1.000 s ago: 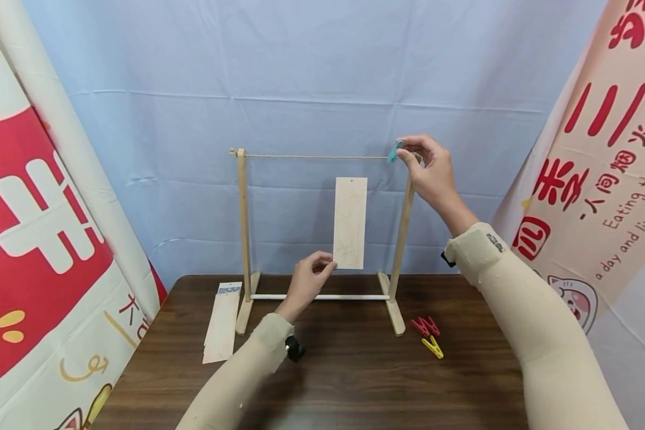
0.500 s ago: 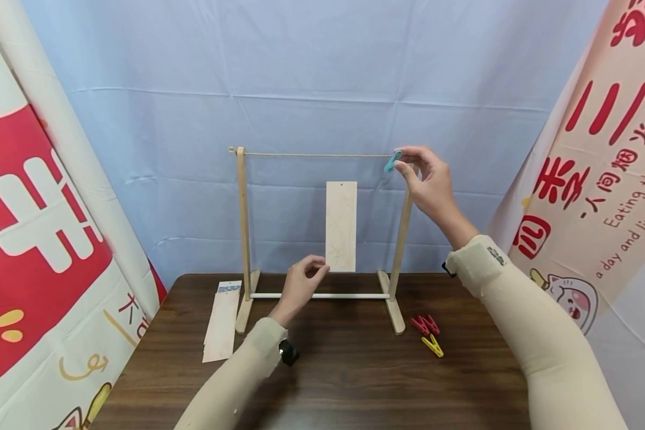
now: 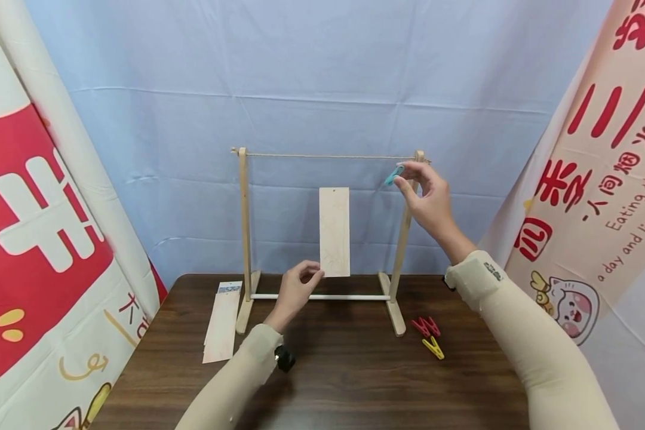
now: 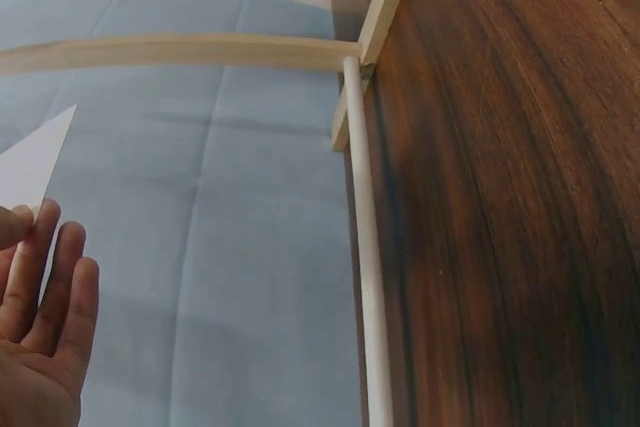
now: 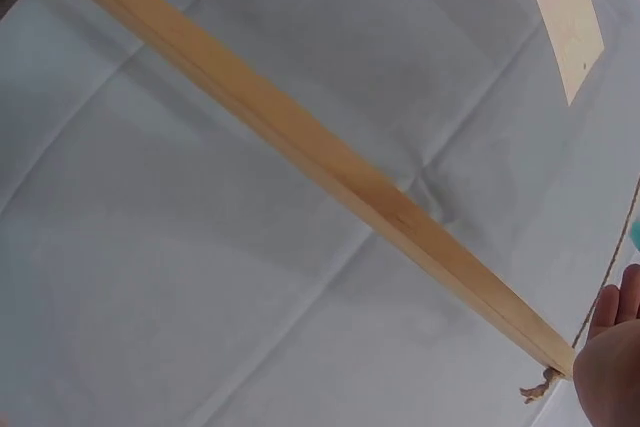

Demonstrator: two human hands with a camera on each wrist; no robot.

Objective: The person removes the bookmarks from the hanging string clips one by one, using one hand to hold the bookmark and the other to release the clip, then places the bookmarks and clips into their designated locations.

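My left hand [image 3: 297, 289] pinches a pale paper card [image 3: 334, 233] by its lower left corner and holds it upright below the string [image 3: 322, 156] of a wooden rack. The card has a small hole at its top and faint line drawing. Between thumb and fingers of my right hand [image 3: 429, 194] is a teal clothespin [image 3: 394, 175], just below the string near the right post [image 3: 403, 233]. In the left wrist view, only a corner of the card [image 4: 35, 162] shows above the fingers. A sliver of the clothespin [image 5: 635, 235] appears in the right wrist view.
Several cards [image 3: 220, 328] lie stacked on the table's left side, one with a blue pattern. Red clothespins [image 3: 426, 326] and a yellow clothespin [image 3: 433, 347] lie right of the rack. A white rod [image 3: 349, 297] joins its feet. A blue cloth [image 3: 312, 71] hangs behind.
The card has moved left and a little down with my left hand. My right hand has lowered, bringing the teal clothespin from the string to just below it.
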